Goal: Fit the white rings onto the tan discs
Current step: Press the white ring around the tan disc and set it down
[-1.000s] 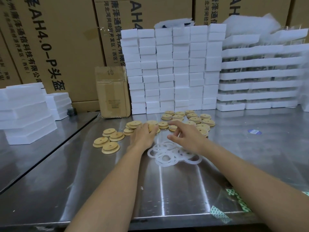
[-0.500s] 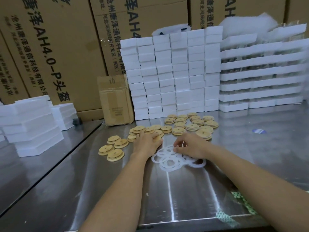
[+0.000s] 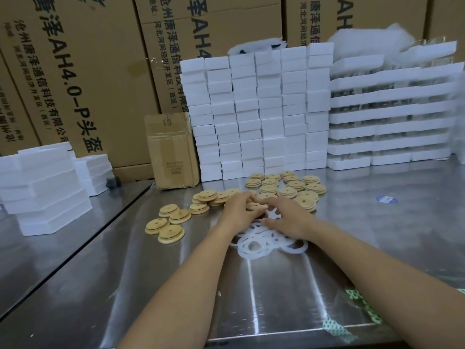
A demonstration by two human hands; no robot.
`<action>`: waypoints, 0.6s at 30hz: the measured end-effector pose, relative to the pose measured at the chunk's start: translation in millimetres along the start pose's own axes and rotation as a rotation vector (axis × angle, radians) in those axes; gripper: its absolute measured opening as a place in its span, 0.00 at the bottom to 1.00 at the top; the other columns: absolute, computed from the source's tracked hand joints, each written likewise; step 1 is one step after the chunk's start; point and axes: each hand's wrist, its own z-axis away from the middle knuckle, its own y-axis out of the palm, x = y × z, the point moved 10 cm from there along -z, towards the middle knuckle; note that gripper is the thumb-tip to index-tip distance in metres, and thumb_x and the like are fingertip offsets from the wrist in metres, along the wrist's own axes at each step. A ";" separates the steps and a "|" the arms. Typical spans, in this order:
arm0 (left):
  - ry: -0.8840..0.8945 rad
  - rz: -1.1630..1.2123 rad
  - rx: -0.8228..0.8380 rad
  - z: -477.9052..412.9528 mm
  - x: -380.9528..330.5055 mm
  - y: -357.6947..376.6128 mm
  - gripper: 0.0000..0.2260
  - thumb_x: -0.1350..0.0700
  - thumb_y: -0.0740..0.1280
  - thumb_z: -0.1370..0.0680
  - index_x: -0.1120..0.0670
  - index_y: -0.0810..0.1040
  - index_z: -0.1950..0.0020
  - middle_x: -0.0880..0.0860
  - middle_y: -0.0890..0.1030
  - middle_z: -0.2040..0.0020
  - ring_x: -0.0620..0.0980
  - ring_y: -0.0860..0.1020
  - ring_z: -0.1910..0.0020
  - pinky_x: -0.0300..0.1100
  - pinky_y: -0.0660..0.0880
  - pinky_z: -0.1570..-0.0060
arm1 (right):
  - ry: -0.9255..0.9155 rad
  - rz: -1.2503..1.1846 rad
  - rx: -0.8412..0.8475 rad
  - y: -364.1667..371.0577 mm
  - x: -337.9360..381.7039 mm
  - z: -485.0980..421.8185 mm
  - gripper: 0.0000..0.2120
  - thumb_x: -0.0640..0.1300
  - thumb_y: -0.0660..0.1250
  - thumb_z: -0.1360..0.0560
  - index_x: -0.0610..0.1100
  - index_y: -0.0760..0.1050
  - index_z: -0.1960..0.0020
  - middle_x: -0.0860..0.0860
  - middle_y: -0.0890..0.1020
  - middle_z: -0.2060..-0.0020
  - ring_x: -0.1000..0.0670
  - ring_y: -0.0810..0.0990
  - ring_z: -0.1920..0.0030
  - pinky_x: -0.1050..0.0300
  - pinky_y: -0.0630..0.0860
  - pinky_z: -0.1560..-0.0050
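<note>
At desk (image 3: 264, 298) centre: disc (image 3: 254, 206) is held in left grip (image 3: 240, 207), fingers curled round it.
Right grip (image 3: 289, 217): laid over rings (image 3: 242, 248); hold cannot be told.

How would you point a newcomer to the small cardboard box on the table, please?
Start at the wall of white foam blocks on the steel table. The small cardboard box stands beside its left end, far smaller than the printed cartons behind and marked 10.

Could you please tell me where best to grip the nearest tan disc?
I would pinch the tan disc across its thick rim from above: it lies flat on the table, with its near and right edges free.
</note>
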 end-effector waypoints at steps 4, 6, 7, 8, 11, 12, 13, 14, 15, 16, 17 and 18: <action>0.071 -0.041 0.234 4.4 -9.3 23.1 0.15 0.52 0.59 0.11 0.43 0.80 0.28 0.46 0.82 0.31 0.46 0.76 0.33 0.46 0.74 0.35 | -0.023 0.020 0.035 1.3 7.1 2.7 0.18 0.57 0.70 0.21 0.56 0.80 0.33 0.55 0.84 0.47 0.53 0.81 0.47 0.46 0.79 0.43; 0.035 -0.028 0.184 2.7 -5.0 15.3 0.17 0.53 0.57 0.11 0.42 0.77 0.25 0.46 0.76 0.24 0.44 0.71 0.27 0.48 0.69 0.27 | 0.036 0.152 0.059 3.2 3.1 4.4 0.25 0.65 0.66 0.21 0.56 0.77 0.28 0.51 0.82 0.38 0.48 0.78 0.38 0.44 0.76 0.36; 0.022 -0.073 0.126 0.4 0.5 8.3 0.18 0.54 0.56 0.11 0.43 0.76 0.23 0.47 0.74 0.22 0.47 0.69 0.24 0.51 0.66 0.24 | 0.094 0.219 0.057 2.2 -1.5 5.2 0.28 0.69 0.63 0.22 0.56 0.75 0.27 0.49 0.79 0.34 0.46 0.75 0.33 0.42 0.73 0.32; 0.008 -0.176 0.086 -0.3 7.4 2.3 0.19 0.54 0.55 0.11 0.44 0.74 0.22 0.48 0.72 0.21 0.50 0.66 0.21 0.54 0.64 0.22 | 0.159 0.255 0.051 0.2 -5.4 6.4 0.31 0.72 0.61 0.22 0.57 0.74 0.26 0.48 0.76 0.30 0.43 0.70 0.28 0.39 0.69 0.28; -0.077 -0.413 0.152 1.4 33.9 1.6 0.18 0.53 0.51 0.11 0.47 0.74 0.26 0.48 0.72 0.23 0.55 0.62 0.18 0.64 0.55 0.19 | 0.269 0.290 0.023 -8.2 -5.9 9.1 0.32 0.75 0.55 0.22 0.59 0.76 0.29 0.47 0.71 0.26 0.42 0.64 0.24 0.37 0.61 0.26; -0.104 -0.424 0.159 2.0 38.2 0.4 0.16 0.53 0.51 0.11 0.48 0.76 0.32 0.49 0.76 0.28 0.56 0.66 0.21 0.65 0.57 0.21 | 0.276 0.316 0.007 -12.0 -4.0 9.4 0.32 0.75 0.53 0.22 0.58 0.78 0.30 0.47 0.72 0.27 0.43 0.65 0.25 0.38 0.61 0.27; -0.106 -0.428 0.125 2.0 36.6 -4.5 0.16 0.53 0.51 0.12 0.49 0.79 0.37 0.49 0.78 0.35 0.57 0.71 0.27 0.65 0.62 0.24 | 0.282 0.353 -0.009 -16.0 -2.9 10.3 0.32 0.75 0.52 0.22 0.57 0.79 0.32 0.47 0.72 0.28 0.43 0.66 0.26 0.38 0.62 0.28; -0.095 -0.437 0.068 1.8 32.6 -11.2 0.16 0.52 0.53 0.12 0.49 0.80 0.40 0.51 0.80 0.38 0.58 0.74 0.32 0.62 0.67 0.27 | 0.293 0.406 -0.019 -19.7 -2.9 11.4 0.34 0.75 0.50 0.21 0.55 0.80 0.33 0.47 0.73 0.28 0.43 0.66 0.26 0.39 0.62 0.29; -0.089 -0.443 0.011 3.2 28.6 -17.9 0.16 0.51 0.54 0.13 0.49 0.81 0.37 0.52 0.80 0.37 0.58 0.75 0.33 0.59 0.70 0.30 | 0.312 0.475 -0.024 -23.0 -4.6 12.6 0.36 0.75 0.48 0.21 0.53 0.81 0.33 0.47 0.73 0.27 0.43 0.66 0.26 0.39 0.62 0.29; -0.097 -0.445 -0.029 4.9 27.5 -23.5 0.17 0.50 0.55 0.13 0.50 0.81 0.32 0.53 0.78 0.34 0.58 0.74 0.31 0.56 0.72 0.32 | 0.340 0.544 -0.025 -25.2 -8.0 13.5 0.38 0.75 0.46 0.21 0.51 0.80 0.32 0.47 0.72 0.25 0.42 0.66 0.25 0.38 0.62 0.28; -0.122 -0.461 -0.041 6.7 29.9 -26.8 0.18 0.50 0.57 0.14 0.51 0.80 0.29 0.55 0.76 0.31 0.58 0.72 0.29 0.55 0.73 0.33 | 0.370 0.595 -0.020 -26.2 -12.4 14.5 0.39 0.75 0.45 0.20 0.49 0.80 0.31 0.46 0.70 0.24 0.42 0.64 0.23 0.38 0.61 0.26; -0.156 -0.479 -0.025 9.0 34.8 -27.7 0.18 0.49 0.60 0.15 0.52 0.79 0.28 0.56 0.73 0.27 0.58 0.70 0.27 0.54 0.72 0.33 | 0.396 0.623 -0.015 -26.7 -16.6 15.5 0.40 0.74 0.45 0.20 0.48 0.79 0.31 0.46 0.69 0.23 0.41 0.63 0.22 0.38 0.60 0.25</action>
